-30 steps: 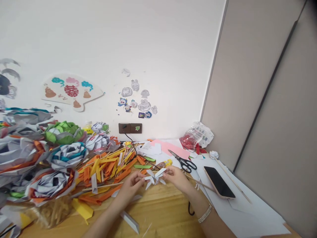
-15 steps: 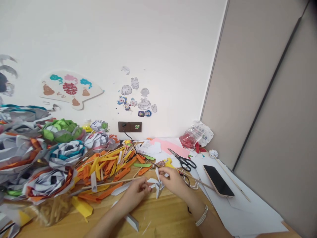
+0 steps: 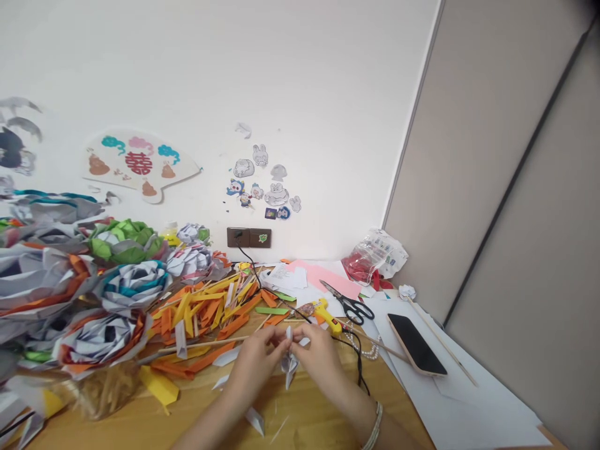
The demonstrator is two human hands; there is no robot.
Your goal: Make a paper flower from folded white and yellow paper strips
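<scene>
Both my hands meet over the wooden table around a small white folded-paper flower (image 3: 289,365). My left hand (image 3: 263,355) pinches its upper left side between thumb and fingers. From the right, my right hand (image 3: 317,356) pinches the same top petal, fingertips nearly touching the left ones. The flower's lower petals point down below my fingers; part of it is hidden behind them. A wooden stick (image 3: 210,343) lies left of my left hand, near loose white folded strips (image 3: 226,357). Just beyond my right hand lies a yellow glue gun (image 3: 328,317) with a black cord.
Large paper flowers (image 3: 134,284) crowd the left side. Orange and yellow folded strips (image 3: 201,309) are heaped in the middle. Black scissors (image 3: 349,303), a bead string (image 3: 372,351), a phone (image 3: 416,345) and white paper sheets (image 3: 469,406) lie at the right.
My left hand has moved right and up onto the white paper flower, and both hands now pinch it together. My right hand has shifted slightly, exposing more of the glue gun.
</scene>
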